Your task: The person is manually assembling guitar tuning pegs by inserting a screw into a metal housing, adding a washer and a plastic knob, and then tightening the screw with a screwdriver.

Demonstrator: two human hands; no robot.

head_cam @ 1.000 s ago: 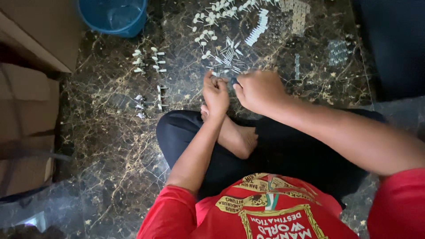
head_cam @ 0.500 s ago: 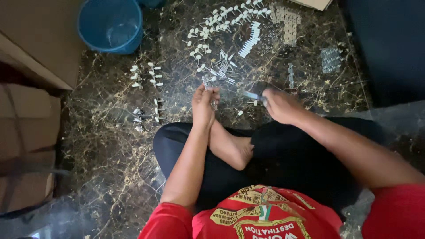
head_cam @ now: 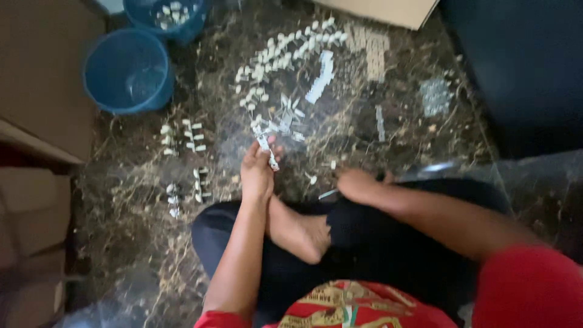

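Head view: left hand (head_cam: 256,173) grips, seemingly, a white strip (head_cam: 267,150) at fingertips

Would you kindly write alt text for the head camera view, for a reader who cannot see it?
Seen from above, a person sitting cross-legged on a dark marbled floor holds a small white strip in the left hand, while the right hand rests near the knee holding a thin tool. Small white pieces lie scattered ahead, and two blue buckets stand at upper left.

Dark marbled floor (head_cam: 425,121) carries scattered white parts (head_cam: 285,54) and blue buckets (head_cam: 129,73)
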